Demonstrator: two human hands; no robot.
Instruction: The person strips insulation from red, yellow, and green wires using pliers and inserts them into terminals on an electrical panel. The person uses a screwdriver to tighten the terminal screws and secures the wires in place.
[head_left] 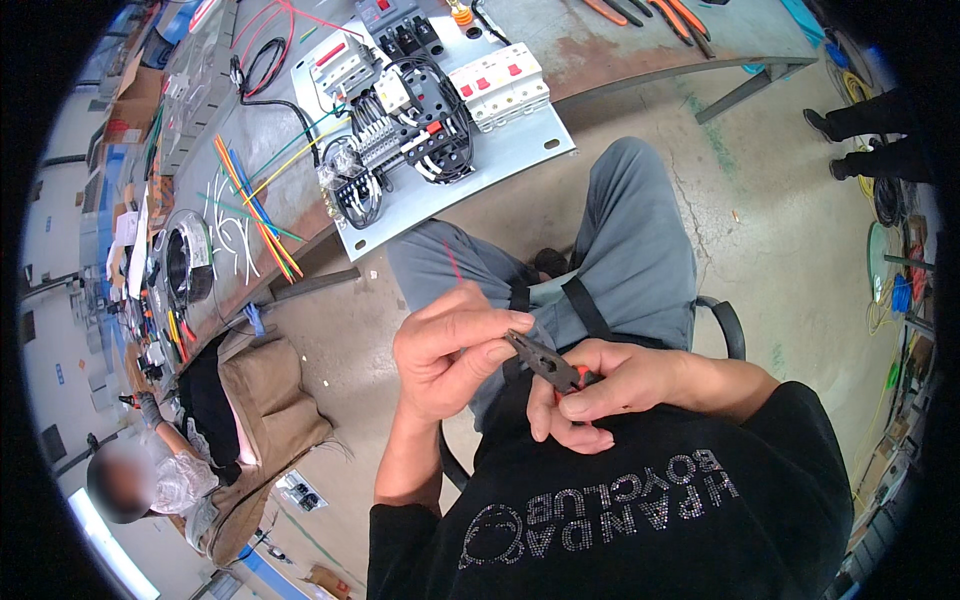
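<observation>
My left hand (445,350) is closed in a pinch, thumb against forefinger, in front of my lap. A thin red wire (453,262) sticks out past its far side. The pinched end is too small to make out. My right hand (625,385) is wrapped round the red handles of a pair of dark-jawed pliers (545,362). The tips of the pliers meet the left thumb and fingertip, and whether they grip the wire I cannot tell. Beyond my knees, a metal mounting plate (510,160) with breakers, terminal blocks and black wiring overhangs the bench edge.
The metal workbench (640,50) carries coloured wires (255,210), a wire coil (190,255) and orange-handled tools (680,18). At the left, another person (185,460) sits by a chair with a brown cover (270,400). Someone's legs (870,135) show far right.
</observation>
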